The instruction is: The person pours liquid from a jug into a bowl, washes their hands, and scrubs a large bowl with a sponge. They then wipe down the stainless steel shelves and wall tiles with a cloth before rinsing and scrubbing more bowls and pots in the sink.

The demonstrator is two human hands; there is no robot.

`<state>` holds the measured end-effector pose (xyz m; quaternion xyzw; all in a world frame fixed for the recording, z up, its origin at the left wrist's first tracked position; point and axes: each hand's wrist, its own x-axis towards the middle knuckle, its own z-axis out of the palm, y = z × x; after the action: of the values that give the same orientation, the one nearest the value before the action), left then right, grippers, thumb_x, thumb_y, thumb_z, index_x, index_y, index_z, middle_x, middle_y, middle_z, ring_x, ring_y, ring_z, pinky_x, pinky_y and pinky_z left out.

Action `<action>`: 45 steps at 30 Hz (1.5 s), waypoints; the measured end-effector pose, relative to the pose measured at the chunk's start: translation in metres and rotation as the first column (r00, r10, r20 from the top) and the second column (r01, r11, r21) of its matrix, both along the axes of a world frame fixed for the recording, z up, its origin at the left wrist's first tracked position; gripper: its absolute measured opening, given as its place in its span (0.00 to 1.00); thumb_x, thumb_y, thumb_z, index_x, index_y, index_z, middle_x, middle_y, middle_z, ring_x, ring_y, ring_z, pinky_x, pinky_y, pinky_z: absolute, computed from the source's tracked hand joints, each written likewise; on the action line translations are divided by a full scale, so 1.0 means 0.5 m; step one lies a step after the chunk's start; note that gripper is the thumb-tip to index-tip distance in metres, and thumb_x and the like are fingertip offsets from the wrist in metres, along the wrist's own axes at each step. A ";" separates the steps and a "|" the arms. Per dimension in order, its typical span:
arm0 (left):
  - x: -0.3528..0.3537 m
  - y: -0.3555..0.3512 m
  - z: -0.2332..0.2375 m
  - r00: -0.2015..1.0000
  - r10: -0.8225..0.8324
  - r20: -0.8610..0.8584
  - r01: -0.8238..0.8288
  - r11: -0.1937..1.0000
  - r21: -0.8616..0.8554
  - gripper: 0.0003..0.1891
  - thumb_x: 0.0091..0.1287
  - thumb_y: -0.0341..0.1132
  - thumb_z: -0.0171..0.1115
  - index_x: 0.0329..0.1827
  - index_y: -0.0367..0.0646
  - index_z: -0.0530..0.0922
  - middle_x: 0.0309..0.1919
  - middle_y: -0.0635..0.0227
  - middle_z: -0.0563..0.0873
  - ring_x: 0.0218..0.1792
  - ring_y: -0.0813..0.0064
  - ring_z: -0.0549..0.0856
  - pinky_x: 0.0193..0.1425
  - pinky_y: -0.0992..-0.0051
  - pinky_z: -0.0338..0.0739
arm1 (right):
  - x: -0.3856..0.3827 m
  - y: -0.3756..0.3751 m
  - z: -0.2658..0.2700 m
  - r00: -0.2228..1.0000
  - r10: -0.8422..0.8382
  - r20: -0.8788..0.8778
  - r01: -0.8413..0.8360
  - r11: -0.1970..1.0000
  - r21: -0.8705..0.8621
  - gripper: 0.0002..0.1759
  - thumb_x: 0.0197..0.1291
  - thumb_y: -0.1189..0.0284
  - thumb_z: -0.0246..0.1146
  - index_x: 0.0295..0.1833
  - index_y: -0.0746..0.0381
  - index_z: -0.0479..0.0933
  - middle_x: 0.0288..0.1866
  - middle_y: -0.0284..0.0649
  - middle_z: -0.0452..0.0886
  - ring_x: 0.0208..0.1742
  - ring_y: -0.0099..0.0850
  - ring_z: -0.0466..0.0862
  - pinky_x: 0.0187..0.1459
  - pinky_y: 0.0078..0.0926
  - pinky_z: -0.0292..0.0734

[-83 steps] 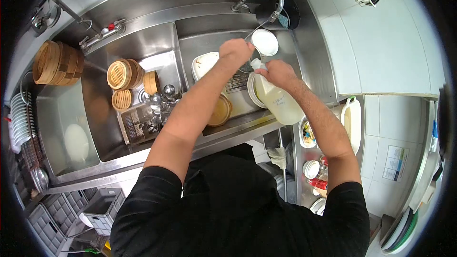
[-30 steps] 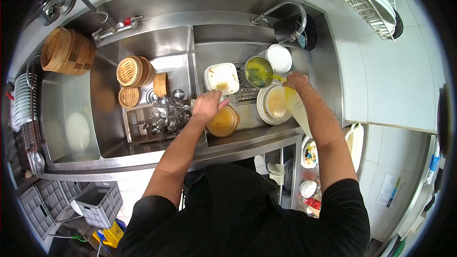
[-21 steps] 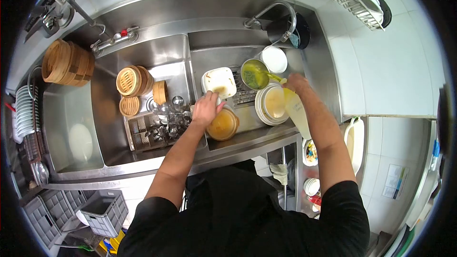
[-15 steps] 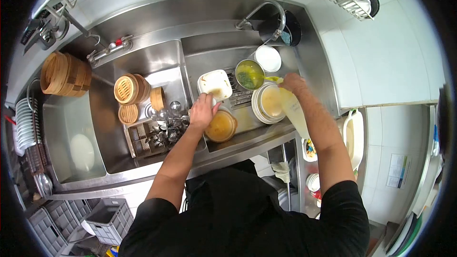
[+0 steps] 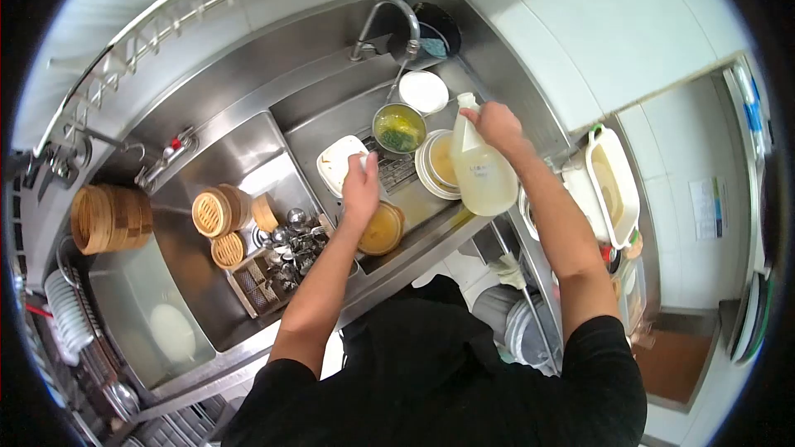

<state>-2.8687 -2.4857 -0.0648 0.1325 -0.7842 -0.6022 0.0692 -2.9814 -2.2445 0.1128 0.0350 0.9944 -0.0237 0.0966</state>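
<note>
My right hand (image 5: 497, 126) is closed round the neck of a translucent bottle (image 5: 487, 178) of pale yellow liquid, held upright over the sink's front edge. My left hand (image 5: 361, 186) grips the edge of a white square dish (image 5: 338, 161). Just below that hand sits a round bowl of orange-yellow liquid (image 5: 383, 230). Between the hands, a metal pot (image 5: 399, 127) holds yellow liquid and something green. A stack of round bowls (image 5: 437, 164) stands beside the bottle. Behind the pot lies a white round dish (image 5: 424, 92).
A curved faucet (image 5: 389, 2) rises behind the pot, next to a black bucket (image 5: 437, 29). Bamboo steamers (image 5: 222, 209) and a cutlery basket (image 5: 257, 285) occupy the middle basin. More steamers (image 5: 112, 218) stand farther left. A white tub (image 5: 613, 186) is at the right.
The view has turned and shifted. My right hand has lifted the bottle and moved it away from the pot. My left hand stays at the square dish.
</note>
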 end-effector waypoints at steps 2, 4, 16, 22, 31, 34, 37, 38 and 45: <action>-0.026 0.054 0.094 0.990 -0.087 -0.108 0.093 0.994 0.058 0.20 0.78 0.50 0.55 0.57 0.41 0.72 0.37 0.46 0.86 0.41 0.45 0.86 0.47 0.56 0.78 | 0.046 0.029 0.010 0.998 0.031 -0.054 -0.034 0.997 -0.064 0.34 0.68 0.41 0.58 0.44 0.65 0.86 0.40 0.55 0.87 0.46 0.54 0.87 0.48 0.48 0.81; -0.051 0.109 0.161 0.967 -0.202 -0.152 0.222 0.967 0.128 0.21 0.78 0.50 0.54 0.59 0.42 0.73 0.34 0.48 0.86 0.38 0.46 0.87 0.46 0.56 0.78 | 0.112 0.044 0.040 0.996 0.030 -0.089 -0.042 0.990 -0.134 0.35 0.68 0.41 0.57 0.41 0.65 0.85 0.37 0.55 0.86 0.42 0.55 0.86 0.45 0.49 0.81; 0.151 0.355 0.281 0.695 -0.689 0.204 0.633 0.452 -0.629 0.23 0.78 0.52 0.50 0.40 0.38 0.76 0.25 0.45 0.86 0.30 0.41 0.87 0.36 0.48 0.80 | 0.523 0.201 -0.084 0.978 0.051 -0.201 -0.125 0.919 -0.373 0.30 0.68 0.44 0.58 0.31 0.62 0.80 0.28 0.49 0.84 0.33 0.52 0.85 0.36 0.50 0.78; 0.266 0.475 0.140 0.538 -0.695 0.477 0.746 0.129 -0.654 0.25 0.78 0.53 0.48 0.39 0.37 0.77 0.24 0.46 0.86 0.29 0.43 0.88 0.37 0.50 0.83 | 0.673 0.295 -0.229 0.999 0.020 -0.031 -0.032 0.893 -0.449 0.27 0.68 0.46 0.58 0.31 0.60 0.81 0.27 0.44 0.84 0.33 0.48 0.85 0.35 0.48 0.78; 0.325 0.609 -0.208 0.522 -0.684 0.510 0.852 0.384 -0.356 0.48 0.70 0.65 0.55 0.81 0.38 0.53 0.56 0.34 0.81 0.59 0.42 0.83 0.64 0.53 0.76 | 0.709 0.427 -0.649 0.947 -0.305 0.099 0.319 0.857 -0.406 0.25 0.68 0.48 0.59 0.38 0.60 0.84 0.35 0.50 0.87 0.38 0.51 0.87 0.40 0.48 0.82; 0.346 0.595 -0.215 0.336 -0.717 0.611 0.942 0.244 -0.231 0.46 0.69 0.63 0.58 0.79 0.37 0.58 0.64 0.37 0.78 0.64 0.43 0.80 0.67 0.56 0.75 | 0.673 0.482 -0.776 0.885 -0.464 0.039 0.430 0.781 -0.452 0.27 0.71 0.46 0.56 0.40 0.59 0.85 0.37 0.50 0.87 0.42 0.52 0.87 0.44 0.48 0.82; 0.405 0.526 -0.280 0.305 -0.787 0.536 0.949 0.203 -0.242 0.38 0.71 0.57 0.59 0.75 0.36 0.67 0.62 0.39 0.80 0.60 0.45 0.83 0.64 0.58 0.77 | 0.632 0.541 -0.923 0.761 -0.388 -0.520 0.311 0.922 -0.233 0.27 0.73 0.47 0.54 0.49 0.61 0.84 0.46 0.53 0.87 0.49 0.54 0.86 0.50 0.49 0.82; 0.413 0.511 -0.267 0.256 -0.736 0.627 0.967 0.197 -0.164 0.39 0.71 0.58 0.59 0.75 0.35 0.66 0.63 0.39 0.79 0.59 0.46 0.83 0.64 0.58 0.78 | 0.633 0.559 -0.982 0.830 -0.461 -0.315 0.395 0.883 -0.252 0.26 0.74 0.50 0.52 0.53 0.62 0.82 0.52 0.55 0.85 0.54 0.53 0.84 0.55 0.48 0.80; 0.496 0.421 -0.245 0.167 -0.610 0.774 0.941 0.334 0.060 0.33 0.72 0.55 0.60 0.70 0.37 0.72 0.58 0.46 0.82 0.54 0.51 0.85 0.61 0.59 0.79 | 0.600 0.667 -1.153 0.733 -0.651 0.197 0.680 0.709 -0.186 0.24 0.75 0.54 0.52 0.58 0.63 0.80 0.58 0.54 0.82 0.61 0.49 0.81 0.60 0.47 0.78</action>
<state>-2.6208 -2.2754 -0.1875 -0.1149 -0.8039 -0.2509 -0.5268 -2.6815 -1.9108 -0.4637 0.3803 0.8963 -0.1776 0.1433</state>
